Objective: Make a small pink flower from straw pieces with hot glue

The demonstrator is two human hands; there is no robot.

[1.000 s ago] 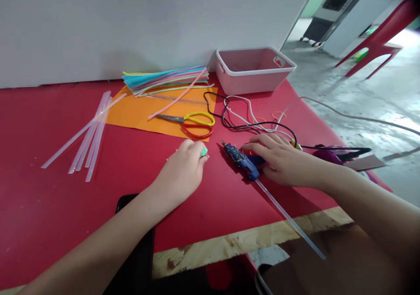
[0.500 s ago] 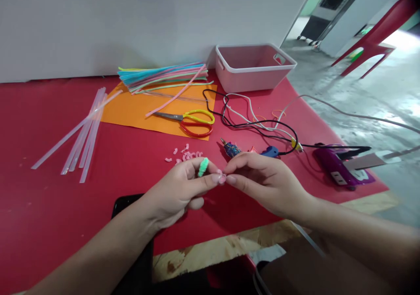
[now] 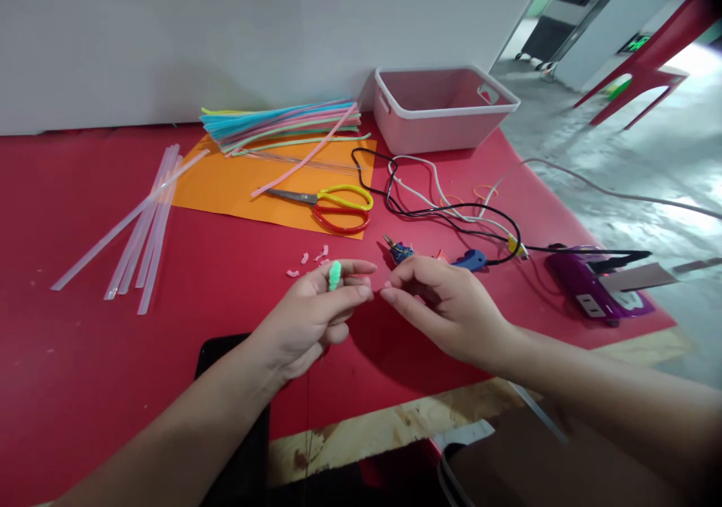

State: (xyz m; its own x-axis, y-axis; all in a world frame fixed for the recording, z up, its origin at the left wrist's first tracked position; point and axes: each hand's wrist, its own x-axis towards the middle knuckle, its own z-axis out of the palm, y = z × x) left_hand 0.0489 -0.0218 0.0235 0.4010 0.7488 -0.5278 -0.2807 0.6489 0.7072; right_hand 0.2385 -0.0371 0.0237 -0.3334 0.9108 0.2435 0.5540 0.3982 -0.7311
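Observation:
My left hand (image 3: 316, 311) is curled, with a green fuzzy coil (image 3: 335, 275) in it near the base of the index finger. Its thumb and index fingertips point towards the other hand. With thumb and index finger pinched, my right hand (image 3: 445, 304) grips a small pink piece (image 3: 388, 285), mostly covered by the fingertips. A narrow gap separates the two hands. Small curved pink pieces (image 3: 292, 273) lie on the red tabletop behind my left hand, which hides part of the pile. Behind my right hand is a blue glue gun (image 3: 469, 259), partly covered by it.
Yellow-and-red-handled scissors (image 3: 341, 207) and a bundle of coloured pipe cleaners (image 3: 276, 125) lie on orange paper (image 3: 208, 191). Translucent glue sticks (image 3: 141, 244) are at left. A pink basket (image 3: 440, 131), tangled cables (image 3: 434, 214) and a purple power strip (image 3: 587, 285) occupy the right. A black object (image 3: 248, 424) lies beneath my left forearm.
My hands have moved apart after meeting at the fingertips. The small pink piece is now in my right hand only. My left hand has shifted slightly left with the green coil.

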